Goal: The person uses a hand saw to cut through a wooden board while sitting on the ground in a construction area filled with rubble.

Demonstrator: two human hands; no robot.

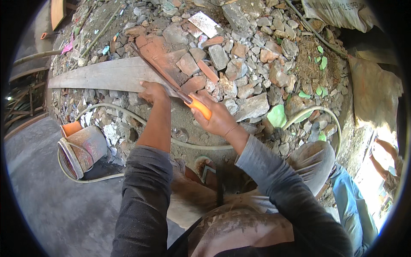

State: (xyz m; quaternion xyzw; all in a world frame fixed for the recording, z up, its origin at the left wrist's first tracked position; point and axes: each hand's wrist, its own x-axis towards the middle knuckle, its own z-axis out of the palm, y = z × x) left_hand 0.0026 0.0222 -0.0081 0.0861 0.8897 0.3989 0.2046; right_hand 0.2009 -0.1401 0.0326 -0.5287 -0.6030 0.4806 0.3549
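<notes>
A long grey wooden plank (102, 76) lies across the rubble, narrowing toward its left end. My left hand (153, 92) grips the plank's near edge, close to its right end. My right hand (217, 116) is closed around the orange handle of a machete (159, 70). Its long, dark, rusty blade points up and left, crossing over the right part of the plank. I cannot tell whether the blade touches the wood.
Broken bricks and stones (244, 55) heap up ahead. A pale hose (201, 147) curves across the near side. A dirty bucket (85, 150) lies tipped at left beside an orange pot (71, 128). Sacks (376, 90) stand at right. Another person's blue-trousered leg (351, 201) shows at lower right.
</notes>
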